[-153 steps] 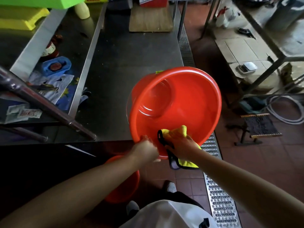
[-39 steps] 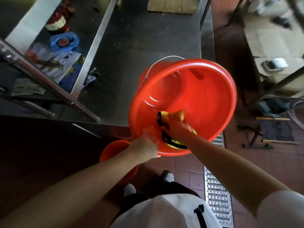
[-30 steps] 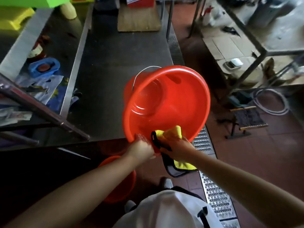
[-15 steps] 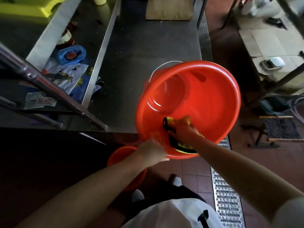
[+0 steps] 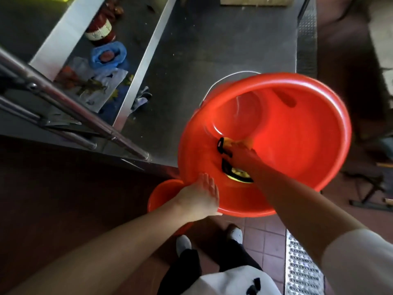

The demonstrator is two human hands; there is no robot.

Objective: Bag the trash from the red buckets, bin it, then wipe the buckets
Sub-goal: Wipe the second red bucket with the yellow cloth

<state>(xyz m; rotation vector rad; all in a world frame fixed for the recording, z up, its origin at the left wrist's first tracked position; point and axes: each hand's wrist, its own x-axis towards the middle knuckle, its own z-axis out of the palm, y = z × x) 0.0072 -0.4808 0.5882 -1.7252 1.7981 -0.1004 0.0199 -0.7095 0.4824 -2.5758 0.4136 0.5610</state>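
Note:
A large red bucket [image 5: 297, 133] is tilted toward me at the edge of a steel table, its wire handle hanging behind it. My left hand [image 5: 200, 196] grips the near rim, fingers curled over the edge. My right hand [image 5: 242, 154] is deep inside the bucket, pressing a yellow cloth with black trim [image 5: 230, 145] against the inner wall near the bottom. A second red bucket [image 5: 161, 194] stands on the floor below my left hand, mostly hidden by my arm.
The steel table [image 5: 212, 50] carries a red jar [image 5: 100, 30], a blue wrapper [image 5: 108, 56] and papers on its left shelf. Metal bars [image 5: 70, 107] cross at the left. A floor drain grate [image 5: 302, 265] runs by my feet on red tiles.
My right hand with the cloth has pushed deeper into the bucket, from the near rim toward the bottom. The left hand keeps its hold on the rim.

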